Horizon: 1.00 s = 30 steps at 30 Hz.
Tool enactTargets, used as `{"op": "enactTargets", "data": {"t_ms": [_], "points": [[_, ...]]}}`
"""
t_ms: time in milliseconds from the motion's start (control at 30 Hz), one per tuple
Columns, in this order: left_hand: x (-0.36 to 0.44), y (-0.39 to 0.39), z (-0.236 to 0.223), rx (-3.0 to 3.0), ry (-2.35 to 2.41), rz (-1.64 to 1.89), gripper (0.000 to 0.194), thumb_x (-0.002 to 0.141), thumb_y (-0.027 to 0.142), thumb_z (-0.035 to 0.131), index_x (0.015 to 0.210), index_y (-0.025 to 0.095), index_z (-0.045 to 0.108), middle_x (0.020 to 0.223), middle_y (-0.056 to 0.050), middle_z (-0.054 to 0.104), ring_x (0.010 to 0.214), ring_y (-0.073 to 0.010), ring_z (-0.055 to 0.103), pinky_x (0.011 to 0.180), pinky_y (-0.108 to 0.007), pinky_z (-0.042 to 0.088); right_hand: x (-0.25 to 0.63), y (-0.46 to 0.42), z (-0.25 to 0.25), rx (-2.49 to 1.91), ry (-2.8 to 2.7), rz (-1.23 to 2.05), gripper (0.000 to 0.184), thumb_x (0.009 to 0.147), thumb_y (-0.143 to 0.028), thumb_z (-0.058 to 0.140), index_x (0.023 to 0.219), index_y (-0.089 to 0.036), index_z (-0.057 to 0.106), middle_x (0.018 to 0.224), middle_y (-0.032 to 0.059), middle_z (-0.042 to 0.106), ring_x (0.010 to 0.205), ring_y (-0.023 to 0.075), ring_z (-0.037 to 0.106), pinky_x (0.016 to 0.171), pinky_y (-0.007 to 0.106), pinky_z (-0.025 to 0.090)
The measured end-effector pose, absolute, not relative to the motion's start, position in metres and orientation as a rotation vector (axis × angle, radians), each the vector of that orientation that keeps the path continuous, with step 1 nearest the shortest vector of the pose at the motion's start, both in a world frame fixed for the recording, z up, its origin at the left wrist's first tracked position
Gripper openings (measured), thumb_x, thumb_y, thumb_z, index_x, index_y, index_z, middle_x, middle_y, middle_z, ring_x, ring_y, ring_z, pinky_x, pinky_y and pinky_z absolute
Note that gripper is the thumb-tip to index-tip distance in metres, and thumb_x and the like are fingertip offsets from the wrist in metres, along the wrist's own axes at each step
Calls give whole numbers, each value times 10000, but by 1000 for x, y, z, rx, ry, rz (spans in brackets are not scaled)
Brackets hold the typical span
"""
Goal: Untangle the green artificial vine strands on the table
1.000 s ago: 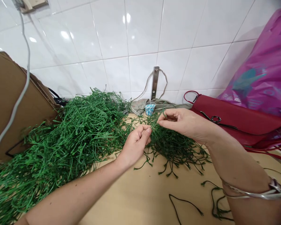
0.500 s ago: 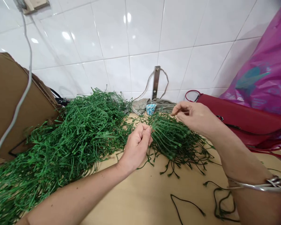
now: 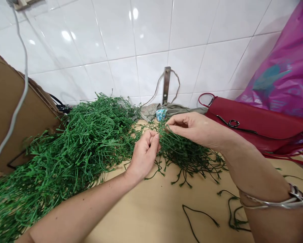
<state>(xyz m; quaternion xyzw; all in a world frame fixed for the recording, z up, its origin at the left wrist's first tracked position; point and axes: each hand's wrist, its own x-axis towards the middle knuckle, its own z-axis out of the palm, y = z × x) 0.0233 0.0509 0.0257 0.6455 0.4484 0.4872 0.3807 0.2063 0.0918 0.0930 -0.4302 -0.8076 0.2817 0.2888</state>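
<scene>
Bunch of green strands (image 3: 191, 153), held at one end above a table (image 3: 146, 206)

Item one: the bunch, at the middle of the table, spreading rightward from the left hand (image 3: 144, 152) and passing beneath the right hand (image 3: 194, 130); the strands thin, darker toward their free ends, each visible free end split into a small fork

Left hand: closed, thumb laid over the curled fingers, pinching the gathered end of the bunch

Right hand: fingers bent, a gap between thumb and forefinger, fingertips at the strands just beside the left hand; whether a single strand is caught between them cannot be told; a silver bracelet (image 3: 280, 204) on the wrist

Item two: a large heap (image 3: 90, 135) of similar green strands, brighter, to the left of the hands, running from the wall side down to the lower left corner

Item three: loose dark strands, one bent (image 3: 200, 212) on the bare table, others curled (image 3: 232, 216) beside the right forearm

Behind the hands: a clear cup (image 3: 161, 114) with blue and white contents; a grey cloth (image 3: 183, 110); a metal bracket (image 3: 167, 84) against the white tiled wall (image 3: 118, 37), a thin cord (image 3: 178, 82) looped about it

Right side: a red handbag (image 3: 254, 116), a purple plastic bag (image 3: 285, 71) behind it

Left side: a cardboard box (image 3: 12, 111), a pale cable (image 3: 25, 67) hanging in front
</scene>
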Motion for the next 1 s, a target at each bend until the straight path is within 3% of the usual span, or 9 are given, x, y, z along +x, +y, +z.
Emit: {"op": "enactTargets", "data": {"t_ms": [267, 467, 667, 867, 1000], "points": [[23, 51, 28, 1658, 1172, 1233, 237, 1028, 379, 430, 875, 214, 502, 666, 59, 465, 629, -118, 423, 659, -262, 352, 198, 102, 78, -1307, -2193, 158, 189, 880, -252, 486, 743, -209, 608, 721, 24, 652, 653, 160, 509, 649, 292, 355], [23, 56, 25, 1647, 1185, 1210, 230, 1021, 360, 426, 856, 217, 498, 678, 54, 469, 647, -124, 442, 674, -262, 360, 190, 115, 57, -1363, -2190, -40, 225, 924, -228, 429, 713, -219, 506, 759, 72, 639, 697, 195, 531, 642, 315, 324], [26, 56, 24, 1635, 1214, 1211, 233, 1022, 363, 413, 871, 212, 507, 693, 48, 478, 656, -127, 450, 697, -266, 367, 196, 118, 55, -1365, -2160, 2, 209, 915, -238, 448, 712, -221, 496, 735, 55, 616, 692, 188, 530, 650, 307, 328], [25, 55, 22, 1660, 1275, 1227, 227, 1027, 365, 409, 905, 208, 518, 683, 54, 453, 655, -131, 433, 670, -269, 347, 205, 108, 72, -1309, -2185, 461, 325, 929, -354, 455, 635, -218, 474, 634, -4, 546, 615, 151, 465, 604, 289, 341], [24, 56, 21, 1660, 1281, 1221, 235, 1028, 372, 423, 868, 212, 485, 672, 60, 447, 639, -127, 418, 655, -271, 338, 203, 101, 79, -1226, -2024, 653, 340, 897, -516, 554, 776, -214, 653, 804, 17, 675, 777, 186, 586, 718, 302, 434]]}}
